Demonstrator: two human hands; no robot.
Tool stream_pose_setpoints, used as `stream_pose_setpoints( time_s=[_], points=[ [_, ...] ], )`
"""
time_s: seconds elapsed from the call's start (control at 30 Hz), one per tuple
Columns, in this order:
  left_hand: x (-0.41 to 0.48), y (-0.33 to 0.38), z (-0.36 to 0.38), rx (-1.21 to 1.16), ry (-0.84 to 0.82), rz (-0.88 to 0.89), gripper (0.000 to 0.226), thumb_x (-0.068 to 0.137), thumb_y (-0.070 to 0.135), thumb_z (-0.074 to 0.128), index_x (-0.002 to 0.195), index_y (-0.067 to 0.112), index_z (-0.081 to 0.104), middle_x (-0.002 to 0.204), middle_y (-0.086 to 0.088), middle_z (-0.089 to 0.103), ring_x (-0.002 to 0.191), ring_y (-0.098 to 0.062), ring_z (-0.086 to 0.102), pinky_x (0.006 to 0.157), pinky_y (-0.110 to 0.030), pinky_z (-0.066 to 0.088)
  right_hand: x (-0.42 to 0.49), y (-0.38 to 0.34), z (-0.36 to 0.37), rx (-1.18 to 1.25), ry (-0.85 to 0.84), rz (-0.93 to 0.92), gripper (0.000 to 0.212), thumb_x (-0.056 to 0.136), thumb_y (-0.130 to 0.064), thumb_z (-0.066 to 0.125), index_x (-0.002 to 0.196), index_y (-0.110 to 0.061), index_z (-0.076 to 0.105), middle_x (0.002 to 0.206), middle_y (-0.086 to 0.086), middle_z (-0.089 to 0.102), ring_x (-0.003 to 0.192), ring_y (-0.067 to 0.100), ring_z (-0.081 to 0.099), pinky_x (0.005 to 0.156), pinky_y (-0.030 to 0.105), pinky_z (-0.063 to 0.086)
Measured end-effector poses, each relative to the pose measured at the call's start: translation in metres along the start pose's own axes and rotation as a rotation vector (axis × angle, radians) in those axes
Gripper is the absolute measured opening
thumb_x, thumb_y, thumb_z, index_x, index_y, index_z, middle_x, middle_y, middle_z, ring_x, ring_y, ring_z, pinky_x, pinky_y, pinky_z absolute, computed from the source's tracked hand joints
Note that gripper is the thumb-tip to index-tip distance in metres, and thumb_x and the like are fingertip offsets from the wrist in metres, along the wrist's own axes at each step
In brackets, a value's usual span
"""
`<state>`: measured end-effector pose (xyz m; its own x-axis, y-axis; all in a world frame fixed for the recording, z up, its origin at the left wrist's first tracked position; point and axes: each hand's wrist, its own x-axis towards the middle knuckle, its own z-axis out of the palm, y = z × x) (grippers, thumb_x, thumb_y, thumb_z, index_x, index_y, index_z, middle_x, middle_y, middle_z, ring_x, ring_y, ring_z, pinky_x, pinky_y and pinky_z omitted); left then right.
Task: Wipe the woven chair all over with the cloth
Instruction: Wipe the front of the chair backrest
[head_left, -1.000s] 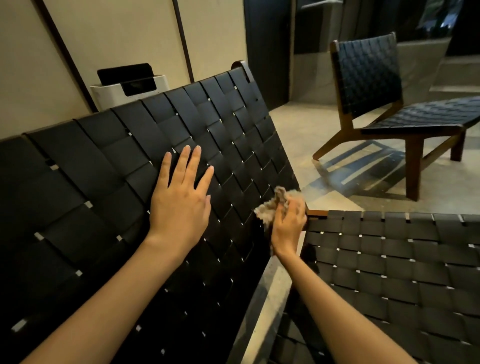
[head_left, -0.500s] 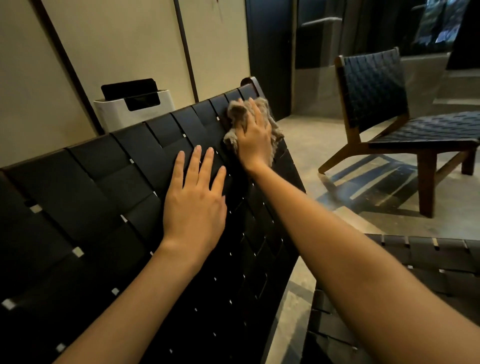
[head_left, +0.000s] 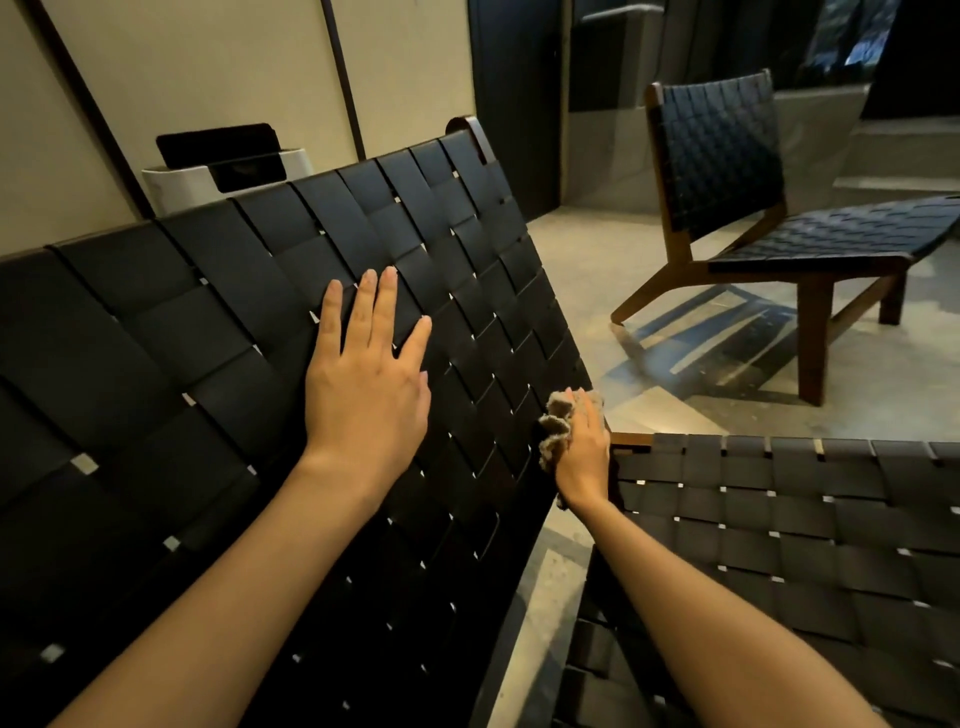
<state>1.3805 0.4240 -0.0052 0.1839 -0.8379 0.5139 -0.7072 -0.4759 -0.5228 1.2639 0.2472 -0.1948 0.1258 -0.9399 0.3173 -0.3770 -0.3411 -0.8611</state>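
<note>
My left hand (head_left: 366, 400) lies flat on the woven chair (head_left: 291, 322) backrest while my right hand (head_left: 584, 454) grips the cloth (head_left: 555, 428) at its lower edge (the seat probably comes next).

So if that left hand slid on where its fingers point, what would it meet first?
The left hand would probably cross more straps of the woven chair back up to its top edge; the wall lies beyond.

floor (head_left: 587, 244): pale, mottled | woven chair (head_left: 249, 322): stands near | second chair (head_left: 727, 156): stands beyond
</note>
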Motion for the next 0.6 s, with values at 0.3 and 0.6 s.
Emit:
stream_pose_setpoints(
  time_s=[0.3,0.6],
  points=[
    [0.004,-0.004,-0.002,-0.057,-0.005,0.013,0.056,0.099,0.044,0.018,0.150,0.028,0.005,0.157,-0.016,-0.013,0.145,-0.030,-0.013,0.114,-0.047,-0.014,0.117,-0.201,-0.010,0.157,-0.028,-0.487,0.051,0.096,-0.012,0.047,0.146,-0.014,0.034,0.156,0.011,0.023,0.145,0.028,0.013,0.117,0.044,0.011],
    [0.019,-0.013,0.001,-0.037,0.033,0.027,0.054,0.098,0.043,0.018,0.150,0.029,0.009,0.158,-0.013,-0.008,0.145,-0.031,-0.011,0.113,-0.050,-0.013,0.147,-0.214,0.019,0.073,0.062,-0.432,0.046,0.100,-0.025,0.041,0.146,-0.021,0.035,0.157,0.004,0.023,0.145,0.026,0.015,0.117,0.041,0.011]
  ],
)
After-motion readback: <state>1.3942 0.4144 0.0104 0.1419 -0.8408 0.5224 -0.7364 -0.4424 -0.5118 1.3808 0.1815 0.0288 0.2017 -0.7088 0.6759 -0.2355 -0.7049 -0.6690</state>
